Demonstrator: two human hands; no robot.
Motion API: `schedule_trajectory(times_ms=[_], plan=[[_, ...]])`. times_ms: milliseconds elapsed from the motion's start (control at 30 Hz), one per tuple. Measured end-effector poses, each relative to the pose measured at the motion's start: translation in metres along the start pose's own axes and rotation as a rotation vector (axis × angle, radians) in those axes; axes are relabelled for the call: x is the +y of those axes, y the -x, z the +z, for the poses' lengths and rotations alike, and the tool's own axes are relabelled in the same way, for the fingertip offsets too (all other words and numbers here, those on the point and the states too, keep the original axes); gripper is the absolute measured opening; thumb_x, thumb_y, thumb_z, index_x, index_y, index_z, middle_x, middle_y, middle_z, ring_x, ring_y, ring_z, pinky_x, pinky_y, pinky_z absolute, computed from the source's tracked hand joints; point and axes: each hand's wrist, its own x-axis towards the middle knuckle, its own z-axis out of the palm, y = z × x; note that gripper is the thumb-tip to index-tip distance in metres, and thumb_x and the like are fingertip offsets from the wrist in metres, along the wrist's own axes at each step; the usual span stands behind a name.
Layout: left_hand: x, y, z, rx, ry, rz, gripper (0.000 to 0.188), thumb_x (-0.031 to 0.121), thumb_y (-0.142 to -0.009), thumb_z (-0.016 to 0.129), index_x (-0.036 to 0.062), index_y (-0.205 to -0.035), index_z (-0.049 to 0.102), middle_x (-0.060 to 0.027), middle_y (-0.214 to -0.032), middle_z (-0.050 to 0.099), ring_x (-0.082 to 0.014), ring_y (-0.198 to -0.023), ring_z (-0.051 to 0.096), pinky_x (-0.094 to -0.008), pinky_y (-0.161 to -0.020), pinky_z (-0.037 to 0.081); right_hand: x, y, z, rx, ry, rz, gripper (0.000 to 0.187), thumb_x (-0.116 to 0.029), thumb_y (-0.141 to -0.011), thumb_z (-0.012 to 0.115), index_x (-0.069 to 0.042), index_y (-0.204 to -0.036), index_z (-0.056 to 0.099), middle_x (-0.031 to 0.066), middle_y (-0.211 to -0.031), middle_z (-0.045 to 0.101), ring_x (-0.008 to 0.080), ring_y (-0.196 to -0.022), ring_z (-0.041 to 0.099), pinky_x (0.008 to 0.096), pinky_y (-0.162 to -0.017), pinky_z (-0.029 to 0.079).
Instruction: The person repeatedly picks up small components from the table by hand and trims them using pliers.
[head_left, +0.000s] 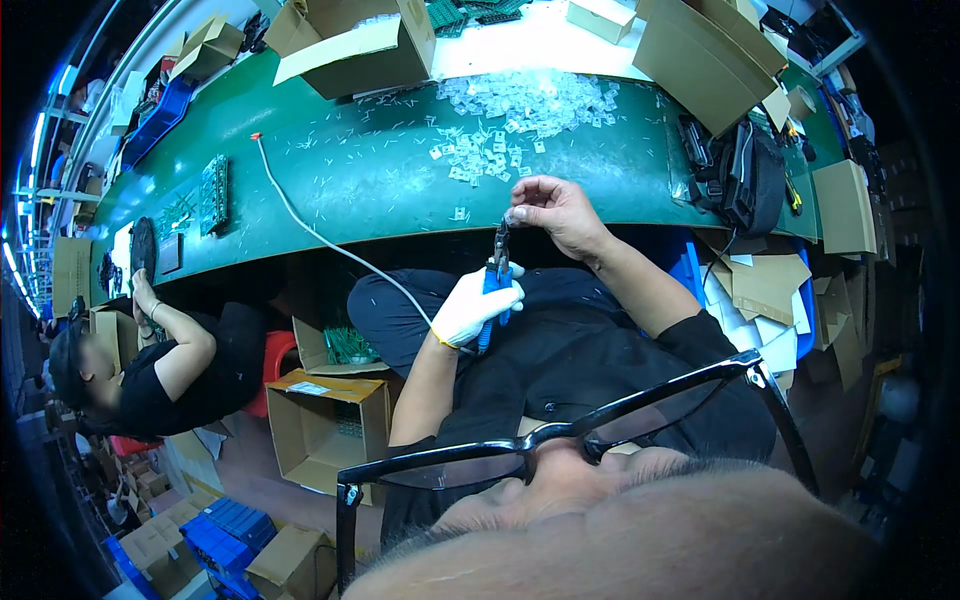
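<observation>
Gloved left hand (472,305) grips blue-handled pliers (498,275) near the green surface (350,170); bare right hand (555,210) pinches a tiny part at their tip. Open brown cartons (355,40) stand far, clear plastic pieces (520,110) scattered beside them

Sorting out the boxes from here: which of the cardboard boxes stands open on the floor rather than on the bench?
The open cardboard box on the floor left of the person's knees, below the green bench. The other large cardboard boxes sit up on the bench's far edge.

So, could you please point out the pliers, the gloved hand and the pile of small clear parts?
pliers (500,243), head view, on the dark jaws
left hand (470,308), head view, on the white glove's back
pile of small clear parts (535,100), head view, on its middle
</observation>
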Motion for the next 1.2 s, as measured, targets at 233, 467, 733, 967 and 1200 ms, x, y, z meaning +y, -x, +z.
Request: schedule_trajectory(times_ms=[233,467,733,967,1200], plan=[[-0.002,0.0,-0.005,-0.022,-0.004,-0.027,0.053,0.021,-0.098,0.08,-0.0031,-0.141,0.06,-0.0077,-0.108,0.074,-0.017,-0.097,0.073,-0.031,-0.084,0.057,0.003,0.002,0.004,0.049,0.221,-0.097,0.028,0.001,-0.091,0.082,0.0,-0.117,0.071,0.0039,-0.111,0.071,0.0128,-0.105,0.07,0.0309,-0.097,0.058],[0.011,0.007,0.009,0.133,-0.164,-0.058,0.03,0.017,-0.097,0.079,-0.0007,-0.119,0.069,-0.0039,-0.089,0.071,-0.0104,-0.075,0.07,-0.026,-0.065,0.055,-0.003,0.004,0.005,0.029,0.369,-0.14,0.031,0.001,-0.089,0.083,0.001,-0.118,0.071,0.0036,-0.111,0.07,0.0122,-0.105,0.068,0.0306,-0.097,0.057],[0.012,0.004,0.015,0.17,-0.059,0.005,0.019,0.015,-0.098,0.077,0.0011,-0.11,0.069,-0.0038,-0.084,0.069,-0.0115,-0.071,0.069,-0.0275,-0.065,0.057,0.009,-0.001,-0.003,0.067,0.136,-0.058,0.033,0.003,-0.091,0.081,0.002,-0.121,0.067,0.005,-0.108,0.069,0.0141,-0.104,0.07,0.0311,-0.092,0.061],[0.0,0.004,0.005,0.137,0.105,0.0,0.025,0.012,-0.1,0.073,-0.002,-0.121,0.068,-0.0077,-0.09,0.072,-0.0162,-0.077,0.072,-0.0307,-0.073,0.06,0.009,-0.016,-0.024,0.188,-0.114,0.039,0.031,0.006,-0.093,0.078,0.003,-0.12,0.065,0.0071,-0.107,0.068,0.0183,-0.098,0.073,0.0354,-0.088,0.065],[-0.006,0.005,0.008,0.087,0.056,-0.032,0.03,0.011,-0.1,0.075,-0.0022,-0.125,0.067,-0.0084,-0.095,0.073,-0.0168,-0.083,0.073,-0.0315,-0.078,0.06,0.015,-0.043,-0.047,0.301,0.103,-0.095,0.034,0.003,-0.091,0.08,0.004,-0.122,0.066,0.008,-0.11,0.069,0.0158,-0.095,0.071,0.0306,-0.086,0.062]])
